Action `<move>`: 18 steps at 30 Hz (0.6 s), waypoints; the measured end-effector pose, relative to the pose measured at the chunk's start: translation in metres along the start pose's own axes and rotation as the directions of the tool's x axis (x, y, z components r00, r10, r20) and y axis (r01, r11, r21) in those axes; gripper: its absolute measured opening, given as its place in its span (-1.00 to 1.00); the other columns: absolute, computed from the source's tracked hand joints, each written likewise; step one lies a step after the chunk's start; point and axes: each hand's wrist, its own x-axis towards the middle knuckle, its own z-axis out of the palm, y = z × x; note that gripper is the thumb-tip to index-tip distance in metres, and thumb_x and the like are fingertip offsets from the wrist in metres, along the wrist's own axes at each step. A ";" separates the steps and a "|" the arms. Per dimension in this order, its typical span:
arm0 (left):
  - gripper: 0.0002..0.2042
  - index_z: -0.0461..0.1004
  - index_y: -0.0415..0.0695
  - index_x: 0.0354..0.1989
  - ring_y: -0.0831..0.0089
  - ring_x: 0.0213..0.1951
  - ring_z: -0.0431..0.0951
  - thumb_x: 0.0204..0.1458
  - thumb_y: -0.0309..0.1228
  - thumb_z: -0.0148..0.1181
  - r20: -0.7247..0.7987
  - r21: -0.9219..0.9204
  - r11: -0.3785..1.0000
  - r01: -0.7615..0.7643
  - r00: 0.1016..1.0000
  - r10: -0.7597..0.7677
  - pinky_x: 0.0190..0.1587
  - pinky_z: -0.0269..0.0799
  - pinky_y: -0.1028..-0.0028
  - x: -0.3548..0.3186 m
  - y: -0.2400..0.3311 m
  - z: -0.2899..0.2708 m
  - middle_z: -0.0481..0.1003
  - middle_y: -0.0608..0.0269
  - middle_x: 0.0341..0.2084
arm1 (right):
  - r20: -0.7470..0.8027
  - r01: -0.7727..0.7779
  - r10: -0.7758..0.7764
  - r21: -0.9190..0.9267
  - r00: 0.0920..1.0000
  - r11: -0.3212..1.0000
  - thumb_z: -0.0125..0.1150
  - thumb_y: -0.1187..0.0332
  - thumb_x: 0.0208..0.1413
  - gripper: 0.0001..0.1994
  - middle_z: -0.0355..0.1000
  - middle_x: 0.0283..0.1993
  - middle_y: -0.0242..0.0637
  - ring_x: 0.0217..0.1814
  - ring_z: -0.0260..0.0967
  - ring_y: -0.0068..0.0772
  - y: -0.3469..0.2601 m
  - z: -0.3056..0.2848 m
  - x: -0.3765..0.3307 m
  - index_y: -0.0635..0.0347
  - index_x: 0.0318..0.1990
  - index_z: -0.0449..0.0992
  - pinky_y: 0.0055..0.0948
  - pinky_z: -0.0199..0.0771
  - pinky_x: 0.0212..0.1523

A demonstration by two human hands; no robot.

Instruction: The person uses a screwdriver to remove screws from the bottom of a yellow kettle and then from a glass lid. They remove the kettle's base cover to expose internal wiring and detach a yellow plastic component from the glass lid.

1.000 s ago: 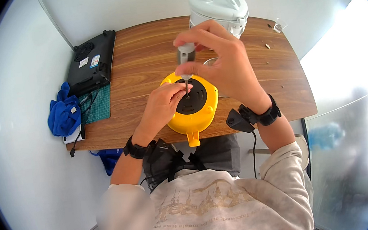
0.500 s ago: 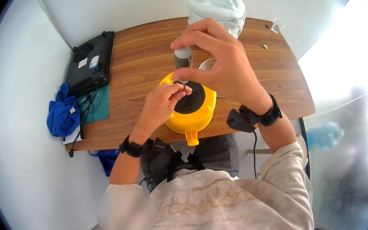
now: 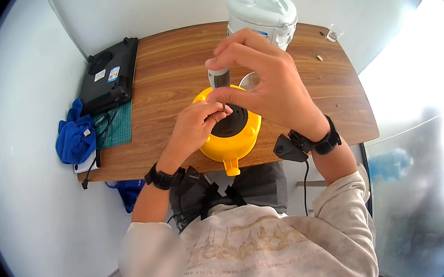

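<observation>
A yellow round plastic appliance [image 3: 229, 148] lies with its black slotted base [image 3: 231, 126] facing up, a short yellow tab pointing toward me. Above the base a screwdriver [image 3: 221, 80] with a grey handle stands nearly upright. My left hand [image 3: 191, 128] pinches its thin metal shaft low down, close to the base. With bent fingers and thumb, my right hand [image 3: 267, 77] takes the handle from the right, fingertips by its top and thumb lower down. The screwdriver's tip is hidden behind my left fingers.
A white lidded pot [image 3: 260, 13] stands at the table's back. Right of the screwdriver is a clear round container [image 3: 250, 80], partly covered by my hand. A black laptop [image 3: 110, 77], a green mat [image 3: 122, 127] and blue cloth [image 3: 76, 140] lie left. A small clear cup [image 3: 334, 33] stands far right.
The screwdriver's handle sits slightly lower, and my right hand has come down a little, its fingers now closer around the handle. My left hand has barely moved.
</observation>
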 end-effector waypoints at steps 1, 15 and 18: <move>-0.87 0.63 -0.12 -0.20 0.20 -0.19 0.60 0.19 -0.38 0.22 -0.001 -0.007 1.000 -0.007 1.000 0.007 -0.10 0.50 0.32 0.000 -0.003 0.001 0.64 0.23 -0.26 | 0.008 -0.054 0.054 -0.010 0.999 0.999 0.41 0.49 -0.03 -0.80 0.52 -0.24 -0.32 -0.31 0.49 -0.30 -0.001 -0.001 0.000 0.17 -0.21 0.58 -0.36 0.51 -0.21; -0.87 0.60 -0.11 -0.14 0.20 -0.20 0.61 0.24 -0.39 0.18 -0.066 0.025 0.995 -0.099 0.993 0.101 -0.14 0.52 0.34 -0.001 0.001 0.004 0.65 0.26 -0.24 | 0.024 -0.108 0.106 0.106 0.994 0.988 0.44 0.48 -0.04 -0.77 0.51 -0.22 -0.34 -0.22 0.52 -0.34 0.000 0.000 -0.001 0.17 -0.21 0.55 -0.45 0.51 -0.21; -0.86 0.60 -0.13 -0.14 0.22 -0.20 0.63 0.24 -0.39 0.17 -0.068 -0.039 0.993 -0.111 0.992 0.108 -0.15 0.52 0.36 0.001 -0.004 0.009 0.65 0.23 -0.24 | 0.001 -0.176 0.177 0.080 0.984 0.981 0.46 0.46 -0.05 -0.77 0.49 -0.22 -0.35 -0.23 0.51 -0.35 0.002 0.000 -0.004 0.14 -0.22 0.56 -0.46 0.51 -0.22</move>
